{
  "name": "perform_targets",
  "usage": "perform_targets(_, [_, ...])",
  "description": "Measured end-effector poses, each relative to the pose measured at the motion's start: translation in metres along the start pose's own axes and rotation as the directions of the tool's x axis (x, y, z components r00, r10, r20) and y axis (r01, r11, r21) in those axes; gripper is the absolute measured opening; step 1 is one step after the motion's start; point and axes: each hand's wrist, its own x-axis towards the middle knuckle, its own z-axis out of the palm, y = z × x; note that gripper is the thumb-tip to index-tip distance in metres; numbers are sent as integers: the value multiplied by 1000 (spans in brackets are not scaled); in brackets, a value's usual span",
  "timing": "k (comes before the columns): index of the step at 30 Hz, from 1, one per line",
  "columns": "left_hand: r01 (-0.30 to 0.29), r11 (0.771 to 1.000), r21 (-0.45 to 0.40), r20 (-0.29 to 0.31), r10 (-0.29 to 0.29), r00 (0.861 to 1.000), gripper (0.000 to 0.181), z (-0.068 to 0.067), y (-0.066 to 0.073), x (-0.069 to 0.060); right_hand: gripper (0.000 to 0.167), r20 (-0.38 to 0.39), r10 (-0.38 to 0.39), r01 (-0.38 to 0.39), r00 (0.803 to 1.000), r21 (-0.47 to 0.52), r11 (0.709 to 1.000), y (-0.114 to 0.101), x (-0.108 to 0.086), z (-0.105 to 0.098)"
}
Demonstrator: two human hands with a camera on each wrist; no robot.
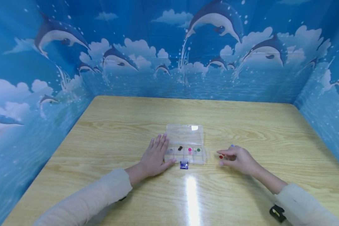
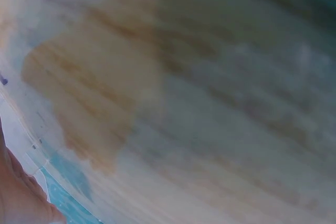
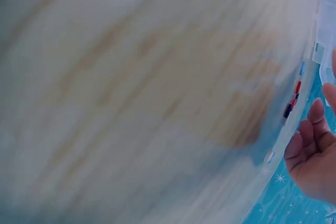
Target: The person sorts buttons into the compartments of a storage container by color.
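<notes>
"Fingers (image 1: 227, 152) on the right hand (image 1: 241, 159) are apart, I see. A little red piece (image 1: 221, 157) sits between them, on the surface (image 1: 147, 116), I think. How will it feel?"

"Light and hard, maybe slippery. I'd pinch its sides softly."

"And the left hand (image 1: 155, 157)?"

"Straight fingers, at the clear box's (image 1: 185, 135) left side. It looks thin. I'd hold its rim."

Screened workspace, apparently indoors; the type of building cannot be determined. The wood-grain tabletop (image 1: 130, 117) is bounded at the rear and on both sides by blue printed sheeting (image 1: 147, 86), which bears leaping dolphins (image 1: 214, 12), white clouds (image 1: 172, 17) and sea water (image 1: 124, 83). A bright, elongated reflection (image 1: 192, 197) on the near surface is consistent with artificial lighting from above.
</notes>
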Motion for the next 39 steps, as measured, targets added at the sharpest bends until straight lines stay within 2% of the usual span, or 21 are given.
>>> perform_targets(5, [-3,1000,2,1,3,1000,84,0,0,1,42,-4,-45,45,999,-14,999,1,-5,0])
perform_targets(12, [-4,1000,7,6,4,1000,84,1,0,0,43,3,-8,8,1000,-13,1000,2,-10,1])
perform_targets(18, [-3,1000,6,5,3,1000,85,1,0,0,42,-5,-25,25,1000,-12,1000,6,-14,5])
perform_targets(29, [1,1000,6,10,-1,1000,84,-1,0,0,32,-6,-56,56,998,-47,997,7,-14,8])
perform_targets(39, [1,1000,3,4,-1,1000,84,-1,1,0,23,0,-12,12,1000,-60,998,8,-12,7])
